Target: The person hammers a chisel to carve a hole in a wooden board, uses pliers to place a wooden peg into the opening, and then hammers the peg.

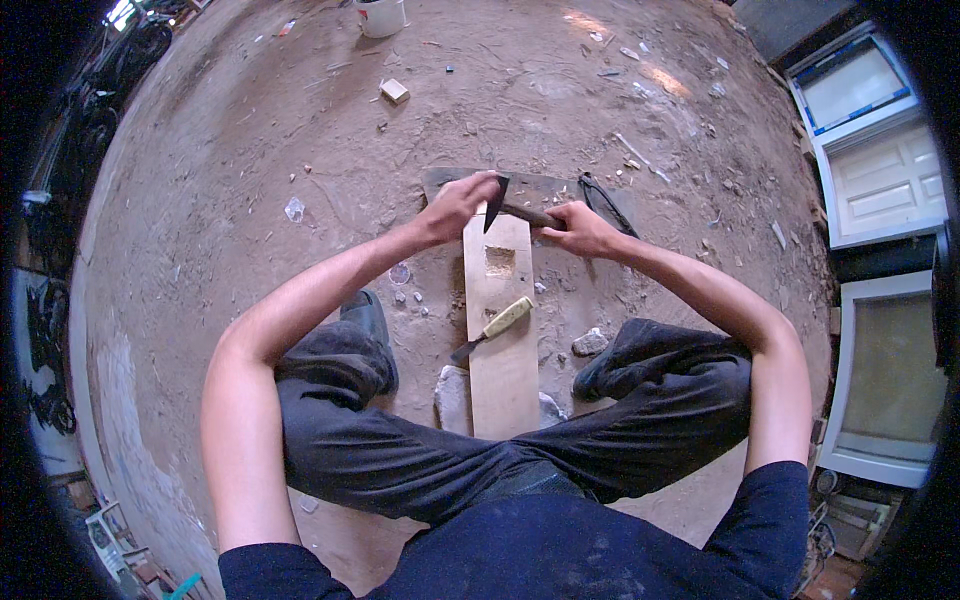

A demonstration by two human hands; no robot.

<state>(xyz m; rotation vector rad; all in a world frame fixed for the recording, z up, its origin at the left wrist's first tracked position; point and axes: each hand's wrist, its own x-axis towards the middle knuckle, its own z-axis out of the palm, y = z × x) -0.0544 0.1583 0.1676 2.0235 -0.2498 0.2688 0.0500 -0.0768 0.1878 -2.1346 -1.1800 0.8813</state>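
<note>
In my right hand [582, 231], the fingers are wrapped round the wooden handle of an adze [495, 206]. Its dark, pointed metal head hangs over the far end of a pale wooden board [502, 385]. My left hand [462, 208] is closed at that end, right beside the adze head; what its fingers grip is hidden. A roughly square recess [500, 262] is cut into the board, with a smaller cut mark nearer to me. Across the board lies a chisel [507, 318] with a pale yellow handle, its blade pointing left toward me.
Dark pincers [606, 204] lie on the ground beyond my right hand. Stones [590, 342] sit beside the board, between my bent legs. A white bucket [381, 17] and a small pale block [395, 91] are farther off. White framed panels [880, 375] line the right side.
</note>
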